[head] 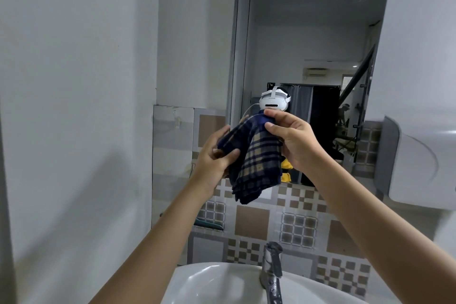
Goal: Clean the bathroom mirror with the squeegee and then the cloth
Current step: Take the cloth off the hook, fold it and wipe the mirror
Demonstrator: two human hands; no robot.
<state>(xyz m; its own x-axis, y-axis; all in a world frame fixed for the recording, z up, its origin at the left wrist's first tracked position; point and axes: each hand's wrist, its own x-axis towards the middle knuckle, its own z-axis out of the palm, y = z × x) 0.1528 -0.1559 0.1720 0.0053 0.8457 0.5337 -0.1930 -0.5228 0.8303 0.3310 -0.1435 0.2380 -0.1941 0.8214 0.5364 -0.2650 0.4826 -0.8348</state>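
currently both my hands hold the cloth (254,163) up in front of the lower left corner of the mirror (313,39), above the sink (197,286). my left hand (212,158) is closed on the cloth's left edge, thumb on the near face and fingers behind it. my right hand (291,138) pinches the top fold between thumb and fingers. the fabric hangs bunched, its free tail dropping past the mirror's bottom edge. the cloth appears clear of the glass; contact cannot be confirmed. the squeegee is not in view, so i judge the cloth stage is starting.

procedure for this step, as i judge it:
- fold the cloth into a flat pad; a bunched wad would likely streak.
- tuck the loose tail in so it does not drag over the tap (271,269).
- transfer the pad to one hand and lay the palm flat behind it.
- start at the top edge of the mirror and work down in overlapping passes.
- finish along the bottom edge, where drips probably collect.
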